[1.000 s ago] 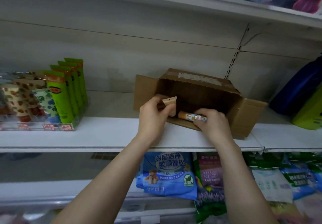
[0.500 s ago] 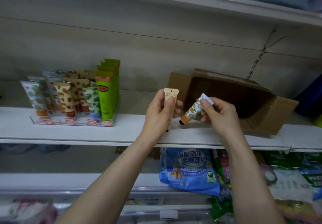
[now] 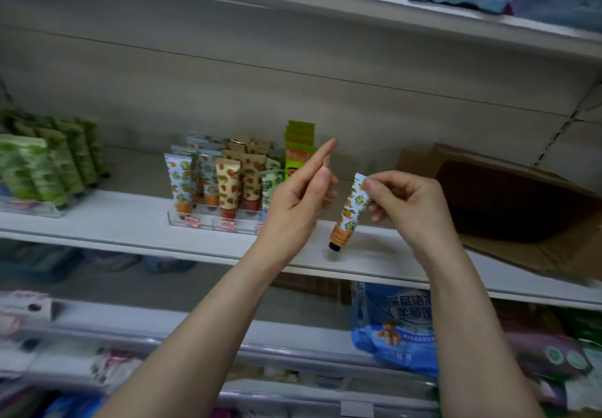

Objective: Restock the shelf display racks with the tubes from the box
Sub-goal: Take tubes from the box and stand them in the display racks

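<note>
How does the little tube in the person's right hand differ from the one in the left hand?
The orange-print tube in the right hand shows almost whole, pinched at its flat end with its dark cap hanging down. The beige tube in the left hand is mostly hidden behind the fingers, with only a plain beige sliver showing. The first carries a white fruit pattern; the second shows no print. Both are held in front of the shelf.
</note>
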A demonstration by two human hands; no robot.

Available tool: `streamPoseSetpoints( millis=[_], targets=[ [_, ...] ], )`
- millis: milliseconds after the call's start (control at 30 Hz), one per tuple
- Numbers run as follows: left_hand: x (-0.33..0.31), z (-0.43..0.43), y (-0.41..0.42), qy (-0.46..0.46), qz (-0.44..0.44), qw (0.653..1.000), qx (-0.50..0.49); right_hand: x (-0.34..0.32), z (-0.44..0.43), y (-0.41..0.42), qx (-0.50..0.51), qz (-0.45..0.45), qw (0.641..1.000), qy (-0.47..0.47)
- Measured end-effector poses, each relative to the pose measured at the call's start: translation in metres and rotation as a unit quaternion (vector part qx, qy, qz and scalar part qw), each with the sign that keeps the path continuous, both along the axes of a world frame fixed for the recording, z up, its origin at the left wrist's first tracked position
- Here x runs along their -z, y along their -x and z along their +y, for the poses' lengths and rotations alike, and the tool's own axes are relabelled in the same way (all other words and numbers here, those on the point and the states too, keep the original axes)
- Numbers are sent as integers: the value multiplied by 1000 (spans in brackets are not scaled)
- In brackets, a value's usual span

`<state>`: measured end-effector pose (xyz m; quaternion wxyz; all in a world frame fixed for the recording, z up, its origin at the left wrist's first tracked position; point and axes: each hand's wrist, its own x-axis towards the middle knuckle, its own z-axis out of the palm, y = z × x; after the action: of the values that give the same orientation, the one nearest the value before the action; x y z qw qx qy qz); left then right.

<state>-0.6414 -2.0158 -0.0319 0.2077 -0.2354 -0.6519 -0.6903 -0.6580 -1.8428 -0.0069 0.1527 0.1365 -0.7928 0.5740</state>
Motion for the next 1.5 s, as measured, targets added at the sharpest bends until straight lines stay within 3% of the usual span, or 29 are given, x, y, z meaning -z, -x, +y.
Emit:
streamPoseSetpoints(
  millis=[500, 800, 1500],
  targets=[
    [-8, -120, -27, -66, -29, 989, -132, -19, -127, -2, -84, 50, 993, -70],
    [-7, -177, -37, -115, -58, 969, -211, -29, -191, 13, -31, 114, 979, -167],
    [-4, -195, -22, -124, -54, 970, -203, -22, -213, 29, 26, 99, 948, -300]
  ],
)
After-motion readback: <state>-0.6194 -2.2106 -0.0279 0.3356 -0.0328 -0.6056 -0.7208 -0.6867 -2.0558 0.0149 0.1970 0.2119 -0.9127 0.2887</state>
